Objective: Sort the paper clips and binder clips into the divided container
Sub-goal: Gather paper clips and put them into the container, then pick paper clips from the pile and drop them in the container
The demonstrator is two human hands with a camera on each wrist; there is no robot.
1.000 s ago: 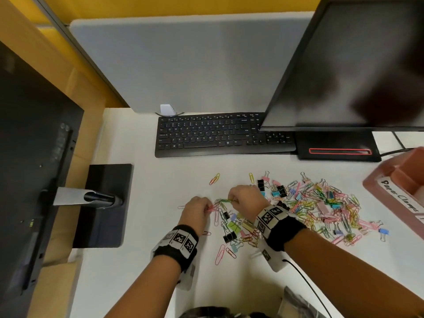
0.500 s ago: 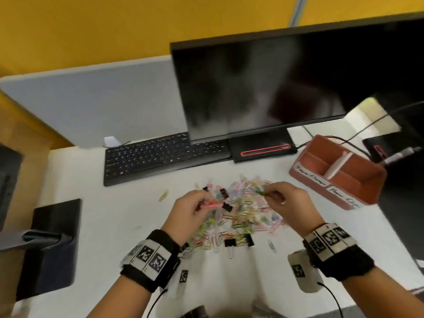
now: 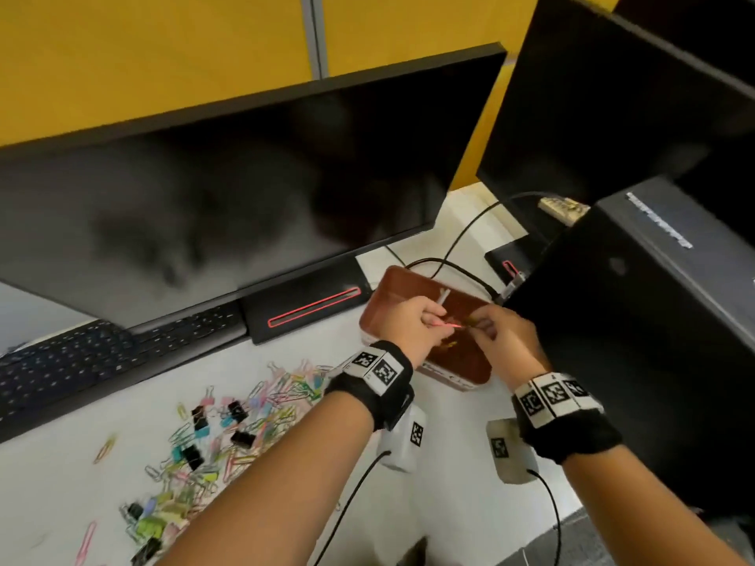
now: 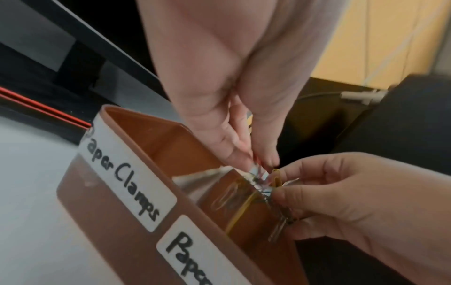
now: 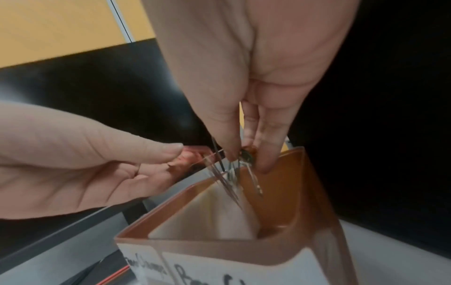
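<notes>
Both hands have moved off the clip pile (image 3: 228, 435) and now sit over the brown divided container (image 3: 392, 288) at centre right of the head view; a second ago they were still picking at the heap on the white desk (image 3: 135, 406), so this is the drop-off step, not picking. Left hand (image 3: 412, 324) pinches a pink paper clip (image 3: 447, 325) between thumb and fingers; right hand (image 3: 504, 341) has fingers curled around a small bunch of paper clips (image 5: 234, 173), tips pointing down into the box. Nothing let go yet as far as I can tell, though the motion blur makes that hard to call. Most clips remain in the pile at lower left of the head frame, black binder clips (image 3: 239, 410) mixed in, so the sort is early. The head view hides the compartments behind the hands. The left wrist view shows the front labels, "Paper Clamps" label (image 4: 122, 177) on the left cell and a second label starting "Paper" lower down, plus a yellow clip (image 4: 277, 177) in the right hand's bunch and a clip already lying against the inner wall. The right wrist view shows the white divider (image 5: 219, 216) slanting inside and the clips hanging above the cell to its right, which looks like the paper clip side. Monitor (image 3: 228, 189) and keyboard (image 3: 81, 361) sit behind.
</notes>
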